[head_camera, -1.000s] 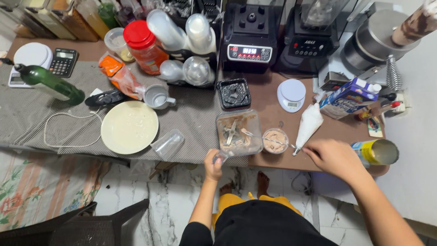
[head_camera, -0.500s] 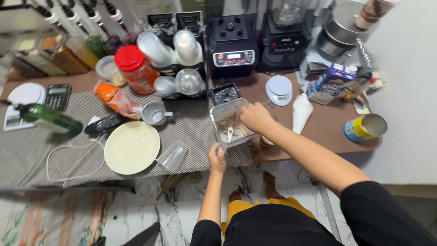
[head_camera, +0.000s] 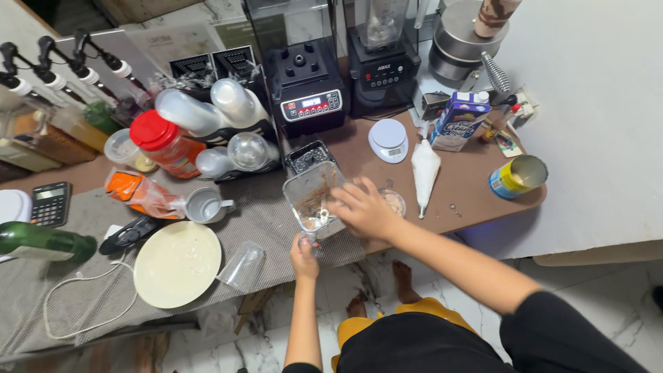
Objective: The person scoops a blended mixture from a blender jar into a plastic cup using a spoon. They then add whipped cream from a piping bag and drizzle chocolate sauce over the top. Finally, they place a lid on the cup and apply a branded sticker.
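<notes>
The left hand stays clamped on the handle of the clear square plastic blender jug. The right hand, away to the right a second ago, now rests fingers-spread against the jug's right side, near the surface's edge.

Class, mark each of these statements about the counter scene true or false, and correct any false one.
1. The left hand grips the clear blender jar at its lower end. True.
2. The right hand rests on the white kitchen scale. False: it is at the jar's side; the scale sits apart, further back.
3. The clear plastic cup lies on its side beside the cream plate. True.
4. The white piping bag stands upright in the yellow and blue can. False: the bag lies flat on the counter, apart from the can.
5. The jar with the red lid stands left of the black blender base. True.
</notes>
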